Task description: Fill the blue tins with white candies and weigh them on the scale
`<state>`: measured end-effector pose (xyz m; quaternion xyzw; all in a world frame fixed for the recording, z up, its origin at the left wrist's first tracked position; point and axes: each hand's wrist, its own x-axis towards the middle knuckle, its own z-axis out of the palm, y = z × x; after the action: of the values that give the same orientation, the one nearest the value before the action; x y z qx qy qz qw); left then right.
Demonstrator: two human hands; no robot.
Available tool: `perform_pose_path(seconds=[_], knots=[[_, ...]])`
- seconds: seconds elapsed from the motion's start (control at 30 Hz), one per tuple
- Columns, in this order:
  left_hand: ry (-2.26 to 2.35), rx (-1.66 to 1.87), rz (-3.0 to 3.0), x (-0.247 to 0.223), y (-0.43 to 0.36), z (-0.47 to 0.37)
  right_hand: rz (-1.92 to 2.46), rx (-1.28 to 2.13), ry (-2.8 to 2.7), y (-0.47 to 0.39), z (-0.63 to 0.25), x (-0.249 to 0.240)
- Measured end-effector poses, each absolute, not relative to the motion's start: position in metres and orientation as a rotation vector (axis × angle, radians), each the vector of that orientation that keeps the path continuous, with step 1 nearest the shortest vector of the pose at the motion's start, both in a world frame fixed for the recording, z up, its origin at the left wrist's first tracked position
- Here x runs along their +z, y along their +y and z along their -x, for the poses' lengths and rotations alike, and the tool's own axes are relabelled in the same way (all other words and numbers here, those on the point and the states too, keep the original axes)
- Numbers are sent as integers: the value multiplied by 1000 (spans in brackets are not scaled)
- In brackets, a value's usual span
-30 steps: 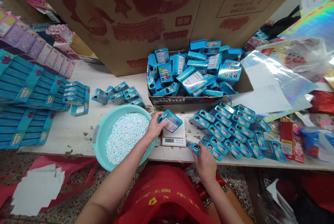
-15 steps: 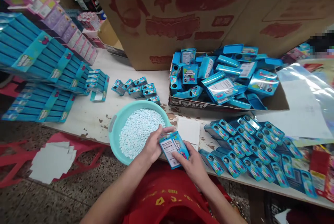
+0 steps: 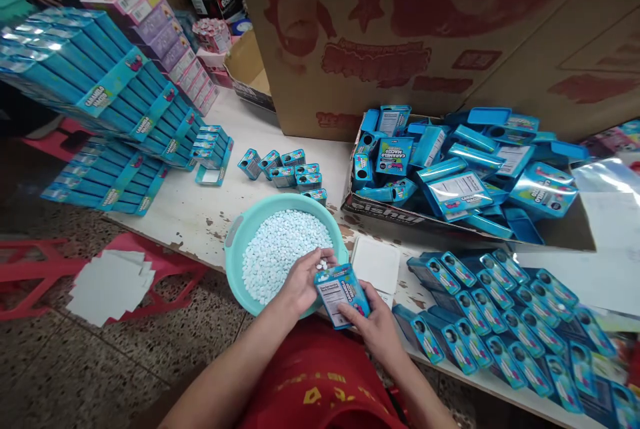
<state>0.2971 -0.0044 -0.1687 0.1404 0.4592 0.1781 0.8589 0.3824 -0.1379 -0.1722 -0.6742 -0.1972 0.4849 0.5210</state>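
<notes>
My right hand [image 3: 376, 314] grips a blue candy box [image 3: 342, 295] by its side and lower face, with the printed nutrition panel turned up. At the box's top end, my left hand [image 3: 303, 281] is cupped around a few small white candies [image 3: 324, 263], its fingers close against the rim. Both hands are over the near right edge of a turquoise basin [image 3: 234, 275], which holds a heap of the same white candies [image 3: 280, 249]. A white flat scale-like slab [image 3: 376, 265] lies just right of the basin, partly behind the box.
A carton [image 3: 400, 214] of jumbled blue boxes stands at the back right. Rows of blue boxes with round openings [image 3: 480, 309] cover the table's right side. Several smaller ones [image 3: 295, 172] sit behind the basin. Stacked packs [image 3: 135, 109] rise at left; white sheets [image 3: 113, 285] lie on a red stool.
The camera view has shifted, so the scene sits further right. White candies now show in my left hand at the box's top; the box stays in my right hand.
</notes>
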Motion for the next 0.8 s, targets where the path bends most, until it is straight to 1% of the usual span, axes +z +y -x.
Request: perform_pose_path(seconds=[0.13, 0.3, 0.37, 0.5, 0.57, 0.63, 0.7, 0.73, 0.8], knots=[[969, 406, -554, -177, 9, -289, 1502, 1187, -444, -139, -384, -174], [1090, 460, -1550, -169, 33, -272, 1493, 1051, -436, -141, -388, -188], [976, 420, -1845, -156, 31, -270, 1501, 996, -436, -139, -389, -194], [569, 108, -2003, -130, 13, -275, 1512, 877, -625, -138, -387, -198], [583, 157, -2067, -120, 15, -276, 1638, 673, -783, -149, -390, -199], [792, 389, -2157, -110, 35, -272, 1891, 337, -902, -172, -398, -203], [1172, 640, -2221, -103, 72, -260, 2194, -7, -979, -201, -408, -210], [1407, 703, -2234, -103, 95, -253, 2338, -133, -1010, -216, -412, -213], [1809, 692, -2222, -113, 145, -239, 2586, -261, -1082, -242, -418, -218]])
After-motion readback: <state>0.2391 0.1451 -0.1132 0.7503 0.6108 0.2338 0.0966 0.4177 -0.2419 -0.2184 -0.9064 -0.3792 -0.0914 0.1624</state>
